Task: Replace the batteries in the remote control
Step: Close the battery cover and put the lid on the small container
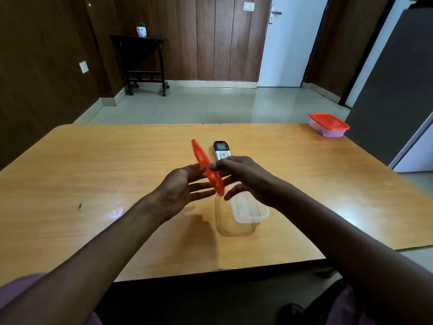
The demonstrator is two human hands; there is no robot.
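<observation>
Nearest the camera, two bare forearms reach out over the near edge of a light wooden table with rounded corners, purple cloth showing at both lower corners of the view. The left hand is palm-up with its fingers spread and nearly straight, their tips against the underside of a thin orange plastic lid that stands tilted on edge above the table. The right hand meets the lid from the other side, thumb and fingers pinching its edge. Just below the hands sits a clear, rectangular plastic container, open-topped, on the table near its middle. Beyond the hands lies a white remote control with a black display end, flat on the wood, face up, its near end hidden behind the right hand. At the far right corner of the table stands a second clear plastic box with an orange lid, closed. Past the table is a pale tiled floor, dark wood-panelled walls, a small black side table on castors on the far left carrying a little white pot with a plant, and a white door on the far right.
</observation>
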